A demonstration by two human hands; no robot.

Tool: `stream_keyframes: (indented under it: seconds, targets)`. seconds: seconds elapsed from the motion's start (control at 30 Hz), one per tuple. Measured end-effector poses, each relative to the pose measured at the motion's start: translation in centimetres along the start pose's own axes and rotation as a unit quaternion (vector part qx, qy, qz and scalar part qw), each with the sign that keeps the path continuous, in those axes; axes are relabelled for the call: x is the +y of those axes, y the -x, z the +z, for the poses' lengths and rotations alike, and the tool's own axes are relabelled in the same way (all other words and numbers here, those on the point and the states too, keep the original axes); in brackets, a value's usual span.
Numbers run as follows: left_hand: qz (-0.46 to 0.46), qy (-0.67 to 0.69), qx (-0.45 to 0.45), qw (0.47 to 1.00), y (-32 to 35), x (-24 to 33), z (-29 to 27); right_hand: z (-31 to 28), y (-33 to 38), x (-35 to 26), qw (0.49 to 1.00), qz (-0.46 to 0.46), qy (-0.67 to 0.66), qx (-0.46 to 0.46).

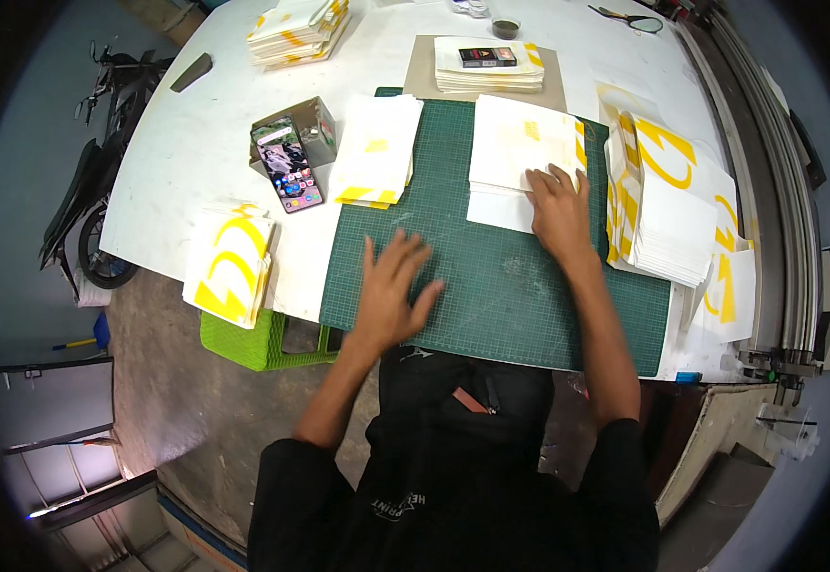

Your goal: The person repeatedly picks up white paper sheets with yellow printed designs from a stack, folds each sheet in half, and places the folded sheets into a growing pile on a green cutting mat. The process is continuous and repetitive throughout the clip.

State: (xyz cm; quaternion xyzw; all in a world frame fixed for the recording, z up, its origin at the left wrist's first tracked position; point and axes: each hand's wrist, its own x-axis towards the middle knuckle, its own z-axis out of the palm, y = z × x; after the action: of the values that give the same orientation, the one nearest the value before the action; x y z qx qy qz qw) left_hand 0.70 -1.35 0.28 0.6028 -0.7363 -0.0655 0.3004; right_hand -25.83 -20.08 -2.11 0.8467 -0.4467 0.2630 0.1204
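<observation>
My right hand (562,212) rests its fingertips on the near right corner of a stack of flat white paper pieces (510,138) with yellow print, which look like envelopes or flat bags. A plain white sheet (496,209) sticks out from under that stack. Over the green cutting mat (491,286), my left hand (398,289) is held with its fingers spread and nothing in it. Beyond it lies a smaller white-and-yellow pile (377,148), partly on the mat's left edge. A larger pile (663,205) leans in a fanned row to the right of my right hand.
A lit smartphone (287,167) leans on a small box (320,129). More printed piles lie at the left edge (231,262) and far left (298,33). A dark pack (487,57) tops a far stack. Scissors (629,19) lie far right; a green crate (243,341) stands below.
</observation>
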Motion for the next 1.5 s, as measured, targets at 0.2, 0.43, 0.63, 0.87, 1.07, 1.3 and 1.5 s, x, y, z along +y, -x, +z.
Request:
stream_keyframes:
  seconds: [0.2, 0.43, 0.63, 0.87, 1.07, 1.3, 1.5]
  targets:
    - [-0.029, 0.075, 0.023, 0.997, 3.9, 1.7, 0.8, -0.2, -0.2, 0.4, 0.999, -0.026, -0.033, -0.021]
    - [-0.094, 0.201, 0.057, 0.973, 2.9, 2.4, 0.6, -3.8, 1.5, -2.5, 0.992, -0.024, -0.120, 0.043]
    - [-0.138, 0.318, 0.085, 0.934, 0.4, 3.4, 2.0, -5.1, 5.3, -5.4, 0.980, 0.020, -0.186, 0.069]
    - [0.066, 0.093, 0.033, 0.993, -4.1, 5.8, 3.5, -6.1, 6.0, -5.7, 0.883, 0.246, -0.398, 0.033]
    - [0.067, -0.040, -0.002, 0.997, -4.7, 4.6, 6.4, -9.0, 5.7, -5.4, 0.896, 0.240, -0.289, 0.235]
    - [-0.205, 0.749, -0.014, 0.630, -1.8, 3.5, 2.4, -12.8, 9.9, -8.0, 0.974, -0.104, -0.183, 0.084]
    - [-0.308, 0.606, -0.045, 0.732, 2.1, -0.3, 1.2, -11.8, 11.8, -9.8, 0.957, 0.003, -0.289, -0.017]
